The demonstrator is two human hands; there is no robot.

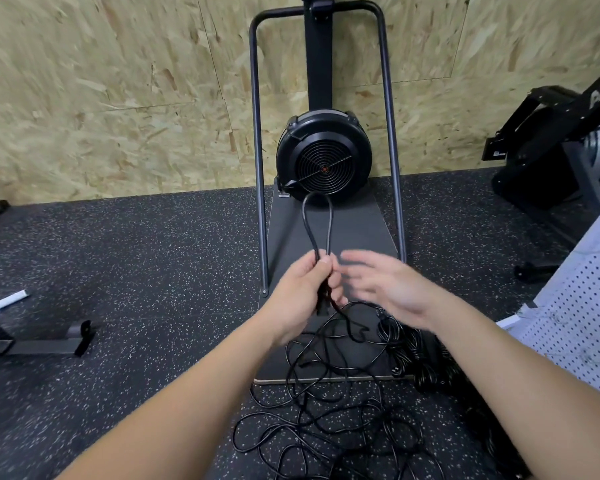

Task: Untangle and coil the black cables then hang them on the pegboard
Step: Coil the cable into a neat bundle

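One loop of black cable [317,225] stands up out of the left hand [305,289], whose fingers are curled round its gathered strands; the loop's long axis runs straight away from the person, toward the fan housing [323,157]. Just right of that fist, the right hand [388,285] hovers blurred, fingers spread and holding nothing. Slack drops from the fist into the tangled cable pile [329,410] on the rubber floor [136,271] below, so the right hand is likely nearer to draw the next length. A white pegboard [582,306] stands further right.
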